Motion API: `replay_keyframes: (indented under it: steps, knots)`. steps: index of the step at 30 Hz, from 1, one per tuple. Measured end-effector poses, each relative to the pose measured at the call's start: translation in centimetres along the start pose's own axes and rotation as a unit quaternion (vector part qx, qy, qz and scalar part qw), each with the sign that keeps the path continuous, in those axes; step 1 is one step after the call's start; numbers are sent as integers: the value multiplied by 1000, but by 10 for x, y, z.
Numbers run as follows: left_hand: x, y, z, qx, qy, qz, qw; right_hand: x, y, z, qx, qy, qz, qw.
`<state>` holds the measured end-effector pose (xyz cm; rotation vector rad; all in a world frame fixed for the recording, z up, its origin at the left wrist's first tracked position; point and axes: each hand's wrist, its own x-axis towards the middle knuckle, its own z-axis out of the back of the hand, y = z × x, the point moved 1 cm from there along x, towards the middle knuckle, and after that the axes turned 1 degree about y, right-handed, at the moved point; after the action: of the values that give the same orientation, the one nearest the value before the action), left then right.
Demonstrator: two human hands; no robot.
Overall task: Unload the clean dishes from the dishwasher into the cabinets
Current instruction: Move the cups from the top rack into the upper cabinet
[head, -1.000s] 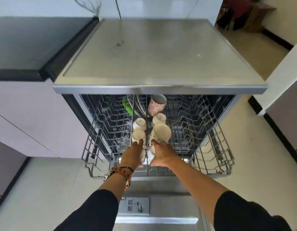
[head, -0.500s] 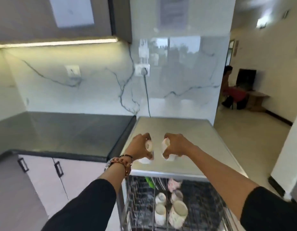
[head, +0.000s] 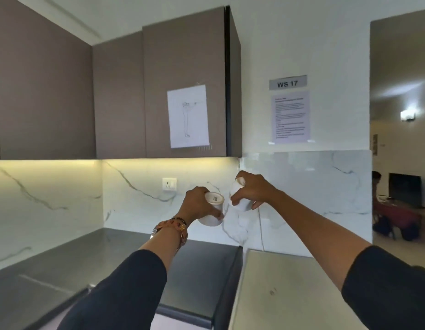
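My left hand (head: pixel 197 204) grips a small white cup (head: pixel 212 210) held upside down, its base with a printed mark facing me. My right hand (head: pixel 253 190) grips a second white cup (head: pixel 241 203), tilted, partly hidden by my fingers. Both cups are raised in front of the marble backsplash, close together, below the brown wall cabinet (head: pixel 183 67), whose doors are closed. The dishwasher rack is out of view.
A sheet of paper (head: pixel 188 116) is taped to the cabinet door. A dark countertop (head: pixel 64 270) runs at the lower left, and the pale dishwasher top (head: pixel 290 294) lies at the lower right. A wall socket (head: pixel 169 184) sits on the backsplash. A doorway (head: pixel 402 163) opens on the right.
Both hands took a cup each from the dishwasher rack and lifted them up. My view swung from the rack up to the wall cabinets.
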<state>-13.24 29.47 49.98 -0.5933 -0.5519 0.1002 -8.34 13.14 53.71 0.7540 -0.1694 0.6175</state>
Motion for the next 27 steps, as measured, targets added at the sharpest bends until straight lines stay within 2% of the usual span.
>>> replay_keyframes:
  steps: [6,12,15,17,19,24,27]
  knots:
    - [40,62,89,26,-48,-13,998,63,71,-39,31,-39,18,999]
    - [66,136,139,-72,-66,-15,995,128,110,-110,60,-22,10,998]
    - [79,175,148,-123,-68,-1,990,155,118,-147,120,-11,-39,992]
    - [90,198,152,-147,-81,7,986,176,119,-169,175,19,-39,984]
    - [105,221,156,-138,-80,11,987,204,120,-194,222,15,-46,974]
    - [165,288,177,-104,-114,32,987,302,115,-235,256,-35,-91,962]
    - [194,336,193,-82,-138,54,986,359,123,-257,307,-7,-104,946]
